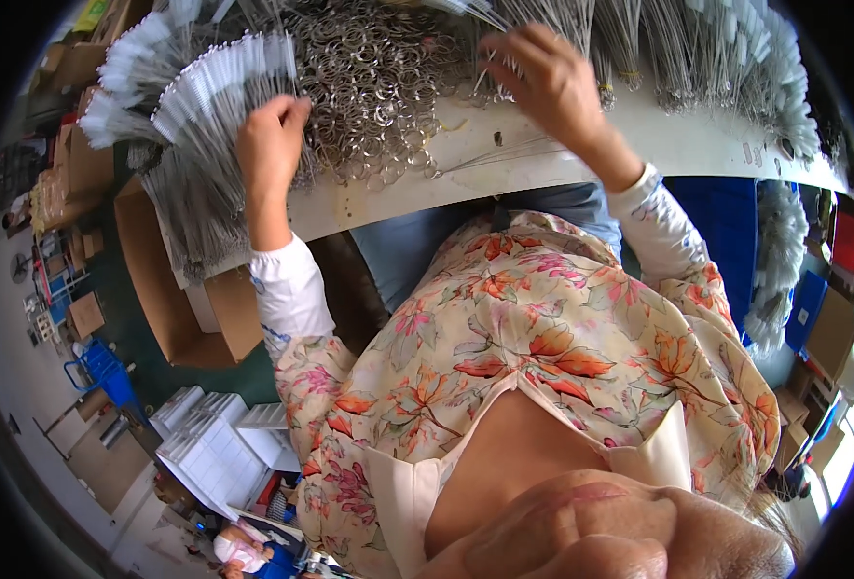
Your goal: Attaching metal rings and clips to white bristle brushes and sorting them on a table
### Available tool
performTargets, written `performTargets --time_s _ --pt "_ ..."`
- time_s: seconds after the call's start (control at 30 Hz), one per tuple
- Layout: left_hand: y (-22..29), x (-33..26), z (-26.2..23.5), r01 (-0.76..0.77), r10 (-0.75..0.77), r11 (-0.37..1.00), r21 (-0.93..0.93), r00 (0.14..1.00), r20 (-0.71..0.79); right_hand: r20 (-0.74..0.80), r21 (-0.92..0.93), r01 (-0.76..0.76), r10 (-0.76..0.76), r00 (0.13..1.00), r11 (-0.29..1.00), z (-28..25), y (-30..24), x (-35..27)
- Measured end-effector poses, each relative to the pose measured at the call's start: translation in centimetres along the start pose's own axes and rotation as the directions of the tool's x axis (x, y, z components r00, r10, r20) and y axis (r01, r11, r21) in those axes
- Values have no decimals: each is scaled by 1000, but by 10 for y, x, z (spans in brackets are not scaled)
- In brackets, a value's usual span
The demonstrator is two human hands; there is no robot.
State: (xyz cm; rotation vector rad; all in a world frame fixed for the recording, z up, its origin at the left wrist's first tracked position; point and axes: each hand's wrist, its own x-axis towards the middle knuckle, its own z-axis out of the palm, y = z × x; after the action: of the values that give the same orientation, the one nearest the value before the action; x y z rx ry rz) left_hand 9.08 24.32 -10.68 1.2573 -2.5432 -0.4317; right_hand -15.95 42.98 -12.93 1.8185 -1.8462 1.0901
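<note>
My left hand [271, 145] is over the left part of the table, thumb and fingertips pinched together. Whatever lies between those fingertips is too small to make out. Beside it stands a thick bundle of thin wire brushes [224, 82] with pale bristle heads. Right next to it spreads a pile of shiny metal rings [374, 92]. My right hand [552, 87] hangs beyond the rings' right side, fingers bent and smeared by motion, close to the wire stems [591, 34] at the far edge. Whether it grips one is not visible.
A white table [504, 159] carries everything, with a few loose wires [504, 152] near its front edge. More brushes [736, 58] are heaped at the right. An open cardboard box [191, 309] sits below left. White plastic crates [220, 444] stand on the floor.
</note>
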Motion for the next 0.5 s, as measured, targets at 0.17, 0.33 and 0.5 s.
performTargets --time_s 0.17,0.33,0.5 --pt "-34 38 -2 135 -123 832 -539 991 58 216 -226 -20 70 974 974 4 26 32" --pt "-3 0 -25 -202 -140 459 -865 945 -295 233 -108 -218 238 943 970 -5 36 41" --pt "-59 -31 -85 -27 -414 681 -731 810 -415 117 346 -582 581 805 736 -25 45 64"
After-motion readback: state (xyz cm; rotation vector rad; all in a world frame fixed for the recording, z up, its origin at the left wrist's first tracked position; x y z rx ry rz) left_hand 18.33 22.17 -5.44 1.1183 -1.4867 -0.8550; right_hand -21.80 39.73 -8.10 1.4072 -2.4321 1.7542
